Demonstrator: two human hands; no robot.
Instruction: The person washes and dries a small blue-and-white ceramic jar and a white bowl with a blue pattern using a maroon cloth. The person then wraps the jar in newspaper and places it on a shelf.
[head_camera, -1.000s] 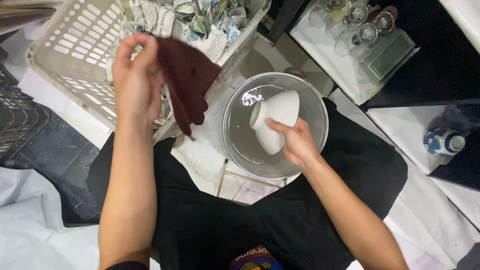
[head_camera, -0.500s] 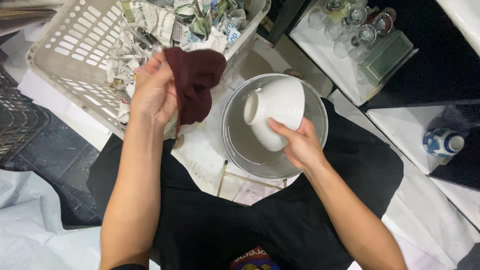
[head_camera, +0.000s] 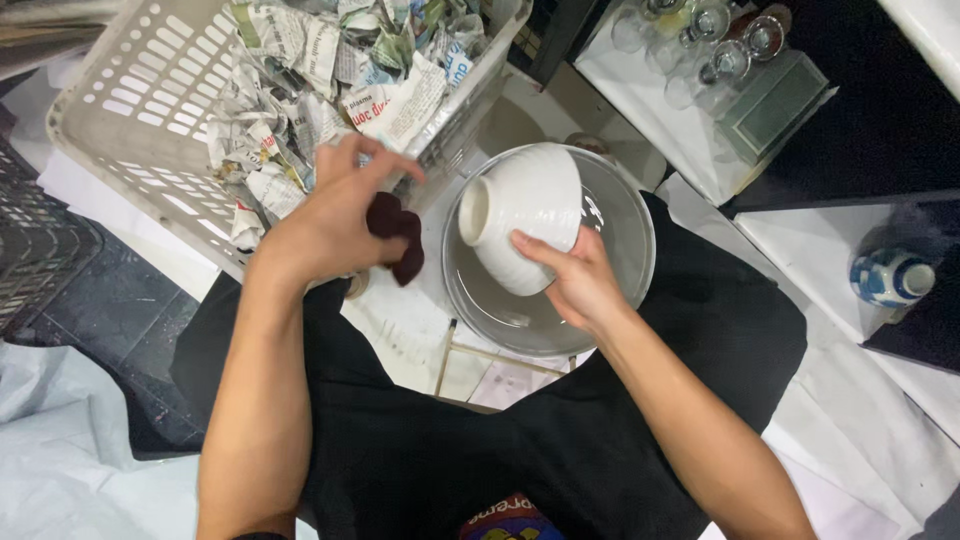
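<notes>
Dishwashing corner of a kitchen, metal basin (head_camera: 630, 215), drinking glasses (head_camera: 700, 45) on a tray, newspaper-stuffed plastic crate (head_camera: 130, 110)

The white ribbed ceramic bowl (head_camera: 528, 215) looks smooth with a soft glaze. The shallow grey metal basin (head_camera: 625, 235) under it has a dull sheen, wet in places. The dark maroon cloth (head_camera: 397, 232) is matt and soft. The white perforated plastic basket (head_camera: 120, 110) is matt; the crumpled newspaper (head_camera: 300, 90) inside is rough, creased paper. The clear glasses (head_camera: 700, 40) shine.
</notes>
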